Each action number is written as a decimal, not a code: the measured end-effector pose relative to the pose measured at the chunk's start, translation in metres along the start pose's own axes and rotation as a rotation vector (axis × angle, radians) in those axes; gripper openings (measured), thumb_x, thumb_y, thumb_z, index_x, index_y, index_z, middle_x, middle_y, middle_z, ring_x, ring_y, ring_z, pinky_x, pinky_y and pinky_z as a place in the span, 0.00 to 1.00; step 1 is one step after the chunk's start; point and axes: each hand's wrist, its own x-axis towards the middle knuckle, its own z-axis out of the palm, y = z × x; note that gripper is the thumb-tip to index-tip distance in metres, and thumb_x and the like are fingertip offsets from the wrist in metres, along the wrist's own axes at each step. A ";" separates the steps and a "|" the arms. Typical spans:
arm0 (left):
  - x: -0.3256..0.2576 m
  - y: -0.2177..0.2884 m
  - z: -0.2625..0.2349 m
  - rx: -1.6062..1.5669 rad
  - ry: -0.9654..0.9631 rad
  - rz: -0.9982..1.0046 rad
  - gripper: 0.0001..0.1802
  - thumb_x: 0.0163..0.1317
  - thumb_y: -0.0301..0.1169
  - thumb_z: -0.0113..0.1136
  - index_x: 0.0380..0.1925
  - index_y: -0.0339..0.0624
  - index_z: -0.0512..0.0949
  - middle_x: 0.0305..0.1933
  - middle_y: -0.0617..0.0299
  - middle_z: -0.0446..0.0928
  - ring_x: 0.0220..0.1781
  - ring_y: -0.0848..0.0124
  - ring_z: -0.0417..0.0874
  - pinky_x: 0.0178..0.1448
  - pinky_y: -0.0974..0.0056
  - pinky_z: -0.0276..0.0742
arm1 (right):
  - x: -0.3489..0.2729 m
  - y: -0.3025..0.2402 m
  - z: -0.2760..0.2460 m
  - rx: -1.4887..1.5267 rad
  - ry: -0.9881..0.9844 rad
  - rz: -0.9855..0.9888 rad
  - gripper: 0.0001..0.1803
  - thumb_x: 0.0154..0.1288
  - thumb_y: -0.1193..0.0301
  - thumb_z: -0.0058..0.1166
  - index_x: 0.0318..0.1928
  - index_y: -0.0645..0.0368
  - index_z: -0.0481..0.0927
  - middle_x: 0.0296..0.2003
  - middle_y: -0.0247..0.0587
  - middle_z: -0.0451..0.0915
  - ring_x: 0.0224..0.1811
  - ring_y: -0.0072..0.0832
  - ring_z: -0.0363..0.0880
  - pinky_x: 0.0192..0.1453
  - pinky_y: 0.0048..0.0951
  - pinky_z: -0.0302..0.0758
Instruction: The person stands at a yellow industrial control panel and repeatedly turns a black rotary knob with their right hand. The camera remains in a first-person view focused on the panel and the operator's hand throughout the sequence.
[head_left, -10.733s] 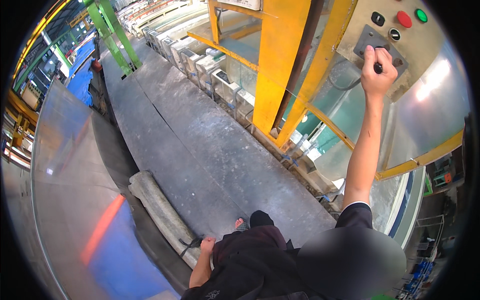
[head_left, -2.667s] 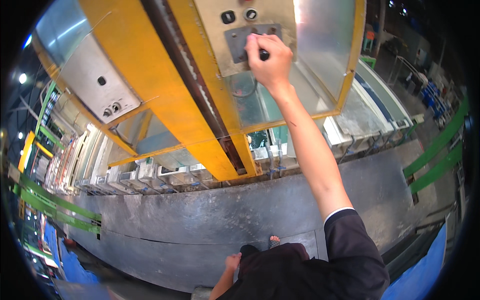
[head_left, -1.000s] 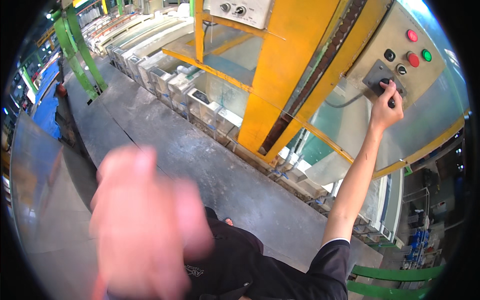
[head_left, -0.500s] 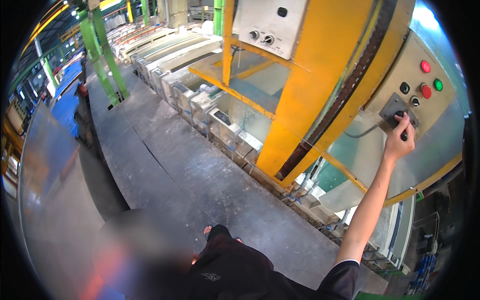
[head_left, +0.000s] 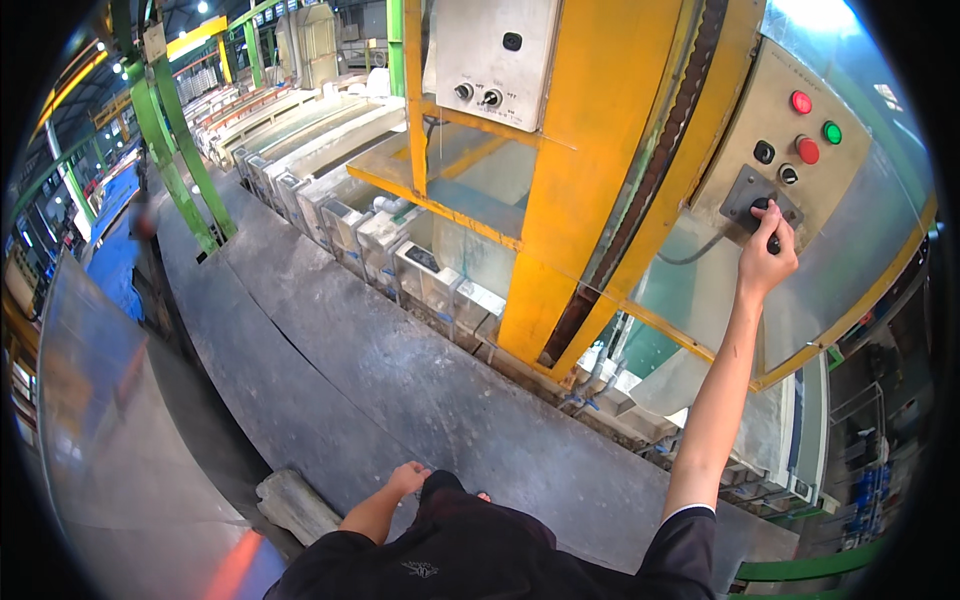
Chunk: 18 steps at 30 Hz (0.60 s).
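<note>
My right hand (head_left: pixel 768 262) reaches up at the right with its fingers wrapped round the black joystick lever (head_left: pixel 762 206). The lever sits on a square grey plate (head_left: pixel 738 196) on a beige control panel (head_left: pixel 845 95). Above it are two red buttons (head_left: pixel 807 150), a green button (head_left: pixel 832 132) and a black selector knob (head_left: pixel 789 174). Low in the view, my left hand (head_left: pixel 408 477) hangs beside my dark clothing, its fingers curled in. Nothing shows in it, though part of the hand is hard to make out.
A yellow post (head_left: pixel 560 215) carries a white box with knobs (head_left: pixel 495 55). Behind stand rows of pale tanks (head_left: pixel 300 125) with pipes and blue valves. Dark floor plates (head_left: pixel 330 350) run alongside. A green post (head_left: pixel 180 150) and a grey metal sheet (head_left: pixel 120 400) are at the left.
The view has shifted, so the panel and post appear further left. My left forearm and hand have come into sight, and the blurred dark shape at lower left is gone. My right hand stays on the lever.
</note>
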 end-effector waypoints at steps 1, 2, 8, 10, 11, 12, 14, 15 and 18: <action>0.000 0.012 -0.004 -0.058 0.004 -0.018 0.26 0.52 0.47 0.55 0.46 0.41 0.74 0.45 0.48 0.76 0.51 0.55 0.75 0.53 0.59 0.70 | 0.000 0.000 0.000 -0.006 -0.004 0.001 0.13 0.63 0.69 0.48 0.28 0.63 0.82 0.34 0.43 0.81 0.42 0.28 0.79 0.48 0.25 0.70; 0.000 0.020 -0.005 -0.115 0.007 -0.036 0.26 0.52 0.48 0.55 0.46 0.41 0.74 0.45 0.48 0.76 0.51 0.55 0.75 0.53 0.59 0.70 | 0.000 0.001 -0.001 -0.012 -0.008 0.002 0.13 0.63 0.69 0.48 0.28 0.63 0.82 0.34 0.44 0.81 0.42 0.28 0.79 0.49 0.25 0.70; 0.003 0.012 0.034 0.085 -0.051 0.086 0.25 0.52 0.48 0.55 0.44 0.43 0.75 0.42 0.52 0.78 0.49 0.59 0.76 0.53 0.60 0.70 | -0.001 -0.005 0.000 0.032 0.005 0.027 0.13 0.63 0.69 0.48 0.28 0.64 0.82 0.34 0.45 0.81 0.42 0.28 0.79 0.48 0.26 0.70; -0.007 0.012 0.036 0.064 -0.066 0.058 0.24 0.52 0.48 0.55 0.44 0.44 0.75 0.42 0.54 0.78 0.49 0.59 0.76 0.54 0.60 0.70 | -0.002 -0.005 0.000 0.018 0.011 0.011 0.13 0.64 0.69 0.48 0.28 0.64 0.82 0.34 0.45 0.81 0.42 0.28 0.78 0.48 0.26 0.70; -0.010 0.012 0.037 0.056 -0.075 0.044 0.23 0.52 0.48 0.55 0.43 0.44 0.76 0.42 0.55 0.78 0.49 0.60 0.76 0.54 0.59 0.70 | -0.002 -0.004 0.000 0.009 0.014 0.004 0.13 0.64 0.69 0.47 0.28 0.65 0.82 0.34 0.45 0.81 0.42 0.28 0.78 0.48 0.26 0.70; -0.010 0.009 0.039 0.023 -0.055 0.028 0.22 0.52 0.48 0.55 0.42 0.46 0.76 0.43 0.56 0.78 0.49 0.59 0.76 0.54 0.59 0.70 | -0.001 -0.004 0.000 0.015 0.013 0.006 0.13 0.63 0.70 0.48 0.28 0.65 0.81 0.34 0.44 0.81 0.42 0.28 0.78 0.48 0.26 0.70; -0.006 0.001 0.040 0.018 -0.057 0.017 0.22 0.52 0.48 0.55 0.42 0.46 0.76 0.43 0.55 0.78 0.50 0.58 0.76 0.54 0.60 0.70 | -0.001 -0.004 -0.001 0.026 0.008 0.016 0.13 0.63 0.70 0.48 0.28 0.66 0.81 0.33 0.44 0.81 0.41 0.28 0.78 0.48 0.26 0.70; -0.003 -0.002 0.038 0.016 -0.058 0.011 0.22 0.52 0.48 0.54 0.42 0.47 0.76 0.43 0.55 0.78 0.50 0.58 0.76 0.54 0.60 0.70 | 0.000 -0.002 0.000 0.036 0.017 0.011 0.12 0.62 0.71 0.48 0.28 0.64 0.81 0.32 0.43 0.81 0.41 0.28 0.78 0.47 0.26 0.70; 0.002 -0.011 0.031 0.121 -0.118 -0.020 0.22 0.54 0.48 0.51 0.43 0.48 0.76 0.46 0.54 0.76 0.51 0.57 0.75 0.55 0.59 0.69 | -0.001 0.003 0.002 0.045 0.028 0.002 0.10 0.62 0.72 0.49 0.28 0.63 0.81 0.31 0.42 0.81 0.40 0.28 0.79 0.46 0.26 0.70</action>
